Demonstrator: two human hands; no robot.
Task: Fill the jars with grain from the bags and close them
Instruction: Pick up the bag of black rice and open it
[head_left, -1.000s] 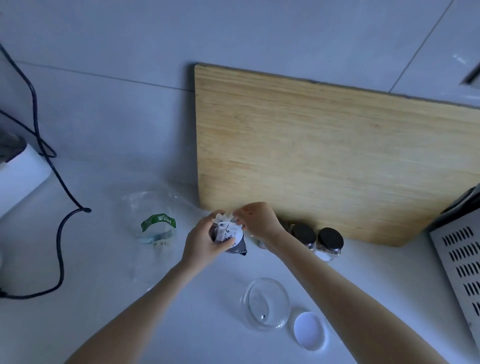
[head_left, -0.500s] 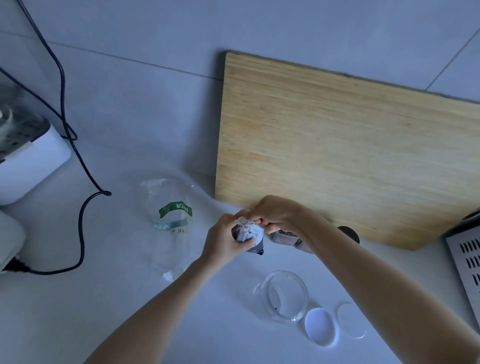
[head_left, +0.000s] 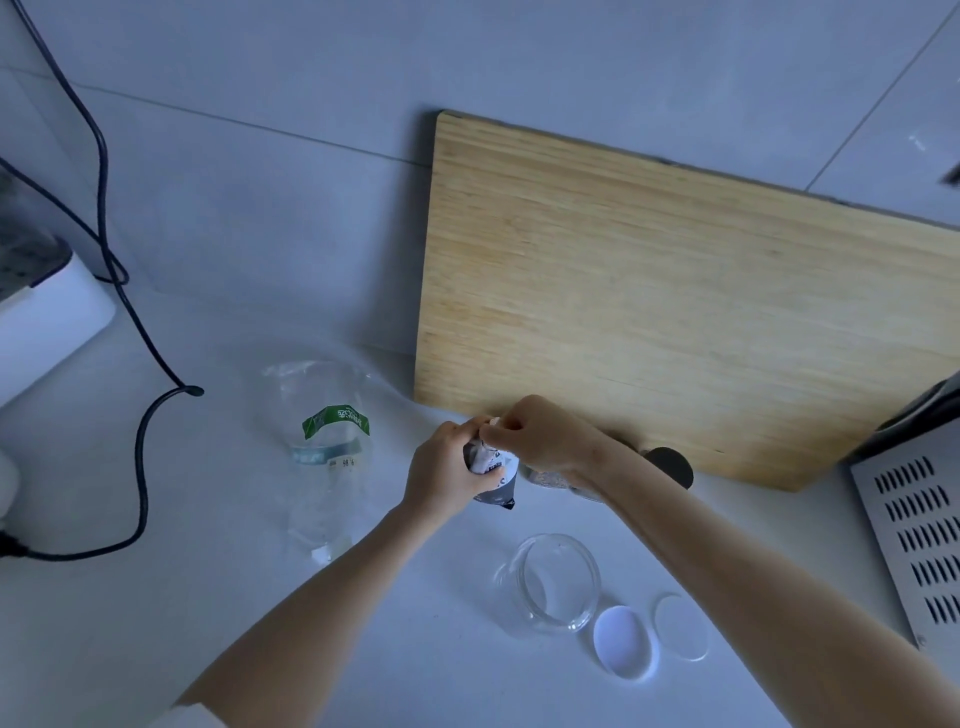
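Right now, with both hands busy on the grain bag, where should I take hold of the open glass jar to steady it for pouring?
Grip the open glass jar around its side wall below the rim, coming from its left. It stands upright with the mouth open, so fingers should stay off the rim. The white lid and clear disc lie close on its right, crowding that side.

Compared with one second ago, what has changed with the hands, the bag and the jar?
The right hand has closed tighter over the top of the small bag, which the left hand still holds. The bag's top looks more pinched now. Nothing was let go. The open glass jar, its white lid and the cutting board stayed as they were; the camera shifted.
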